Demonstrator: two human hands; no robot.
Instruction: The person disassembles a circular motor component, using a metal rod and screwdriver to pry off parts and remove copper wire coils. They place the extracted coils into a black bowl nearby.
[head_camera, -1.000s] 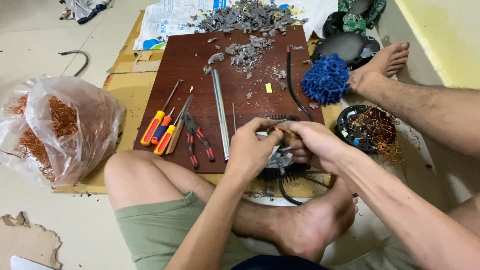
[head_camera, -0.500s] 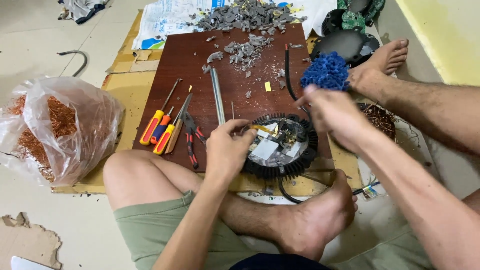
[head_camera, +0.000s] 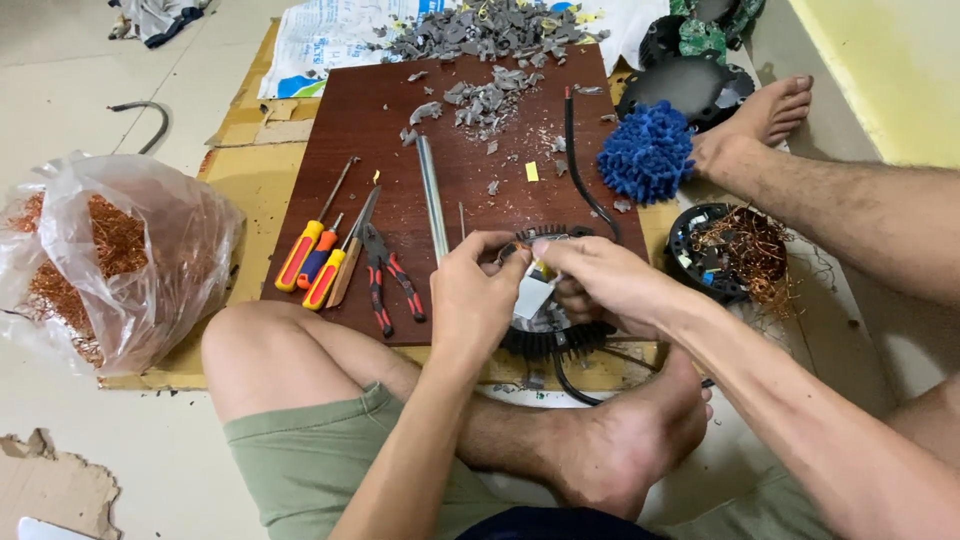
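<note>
My left hand (head_camera: 478, 292) and my right hand (head_camera: 596, 278) meet over a round black finned housing (head_camera: 548, 338) lying on the near edge of a dark red-brown board (head_camera: 400, 140). The left hand steadies the housing's left rim. The right hand's fingers pinch a small yellow and white part (head_camera: 541, 272) inside the housing. Most of the housing's inside is hidden by both hands. A black cable (head_camera: 575, 160) runs from the housing up the board.
Screwdrivers with orange-yellow handles (head_camera: 312, 258), red-handled pliers (head_camera: 385, 275) and a metal rod (head_camera: 431, 195) lie on the board. Grey debris (head_camera: 490, 30) is piled at the far end. A bag of copper wire (head_camera: 110, 260), a blue fuzzy ball (head_camera: 648, 152) and another black housing (head_camera: 735, 250) flank it.
My right hand swung away to the right, exposing the housing, and has now come back onto it. The left hand stayed on the rim.
</note>
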